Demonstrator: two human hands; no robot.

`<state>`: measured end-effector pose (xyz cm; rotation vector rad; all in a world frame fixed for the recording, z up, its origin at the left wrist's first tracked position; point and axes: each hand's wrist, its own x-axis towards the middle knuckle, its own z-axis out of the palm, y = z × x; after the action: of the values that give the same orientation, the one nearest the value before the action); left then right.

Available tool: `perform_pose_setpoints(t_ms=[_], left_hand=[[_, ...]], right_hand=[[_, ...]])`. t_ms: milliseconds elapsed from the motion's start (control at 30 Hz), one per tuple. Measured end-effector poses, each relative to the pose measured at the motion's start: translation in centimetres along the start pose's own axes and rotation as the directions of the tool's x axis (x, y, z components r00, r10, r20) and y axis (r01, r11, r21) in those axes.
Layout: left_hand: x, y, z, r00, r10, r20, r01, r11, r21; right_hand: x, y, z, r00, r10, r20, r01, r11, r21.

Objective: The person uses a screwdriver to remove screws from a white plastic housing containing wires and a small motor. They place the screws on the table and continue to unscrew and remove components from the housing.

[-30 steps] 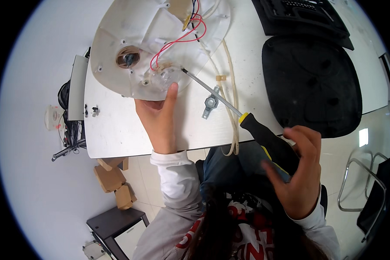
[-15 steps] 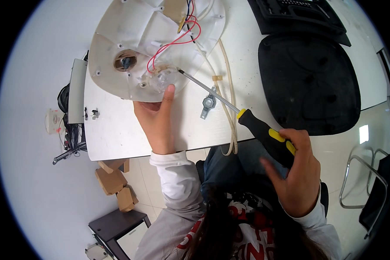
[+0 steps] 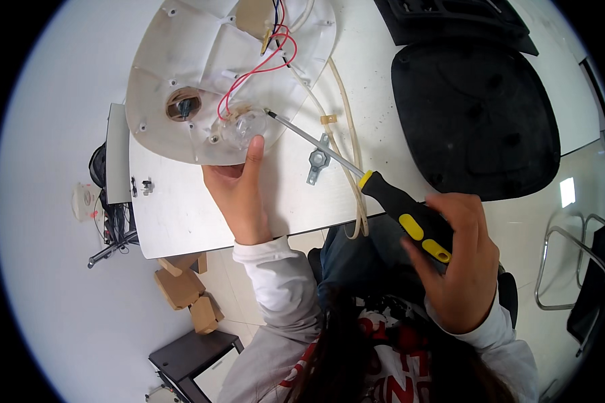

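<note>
A white plastic housing (image 3: pixel 158 74), its ribbed inside facing up, is tilted at the table's near edge. My left hand (image 3: pixel 238 195) grips its near rim, thumb against a clear round plastic part (image 3: pixel 243 129) fixed in it. My right hand (image 3: pixel 460 265) is closed around the black and yellow handle of a screwdriver (image 3: pixel 326 149). The screwdriver's tip meets the housing beside the clear part; any screw there is too small to make out. Red wires (image 3: pixel 259 68) loop from the clear part to a small brass-coloured piece (image 3: pixel 266 41).
On the white table (image 3: pixel 181 215), a metal bracket (image 3: pixel 318 160) lies beside a cream cable (image 3: pixel 349 114) that hangs over the near edge. A black rounded cover (image 3: pixel 474 121) and a black tool case (image 3: pixel 457 20) lie at the right. Small metal parts (image 3: pixel 146 187) sit far left.
The screwdriver handle has turned in my right hand: its yellow patches now face a different side. The whole view has shifted slightly; the left hand keeps its hold on the housing.
</note>
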<state>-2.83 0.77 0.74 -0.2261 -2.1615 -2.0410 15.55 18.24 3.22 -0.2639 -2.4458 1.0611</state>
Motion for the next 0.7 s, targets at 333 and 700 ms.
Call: perform_pose_setpoints(t_ms=[333, 700], left_hand=[[-0.1, 0.0, -0.2, 1.000, 0.012, -0.013, -0.011, 1.000, 0.023], [-0.1, 0.0, -0.6, 1.000, 0.003, -0.029, -0.003, 1.000, 0.001]], right_hand=[[0.2, 0.1, -0.8, 0.931, 0.191, 0.311, -0.274, 0.929, 0.249], [0.4, 0.0, -0.5, 0.780, 0.187, 0.597, -0.538, 0.687, 0.489]])
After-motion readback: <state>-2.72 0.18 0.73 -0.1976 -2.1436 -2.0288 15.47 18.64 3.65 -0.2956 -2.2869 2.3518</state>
